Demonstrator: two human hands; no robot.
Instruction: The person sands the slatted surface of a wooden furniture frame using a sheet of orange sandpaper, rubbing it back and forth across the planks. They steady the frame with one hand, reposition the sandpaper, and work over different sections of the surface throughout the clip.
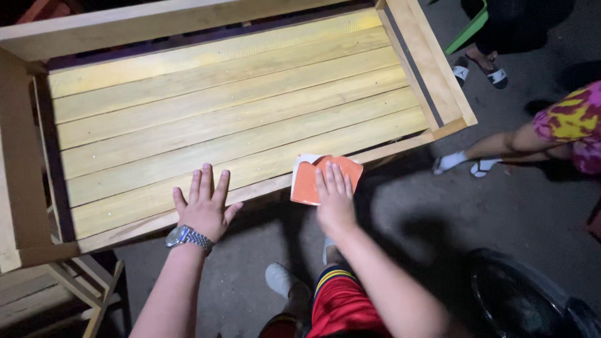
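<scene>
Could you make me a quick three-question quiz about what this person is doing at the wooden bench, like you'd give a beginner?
1. True or false: the left hand lies flat, fingers spread, on the front edge of the slatted wooden seat.
2. What does the right hand press against the seat's front rail?
A. a paintbrush
B. an orange sheet, like sandpaper
C. a hammer
3. Fill in: the left wrist wears a metal ____.

Key
1. True.
2. B: the orange sheet is under the fingers, at the front rail.
3. Wristwatch.
</scene>
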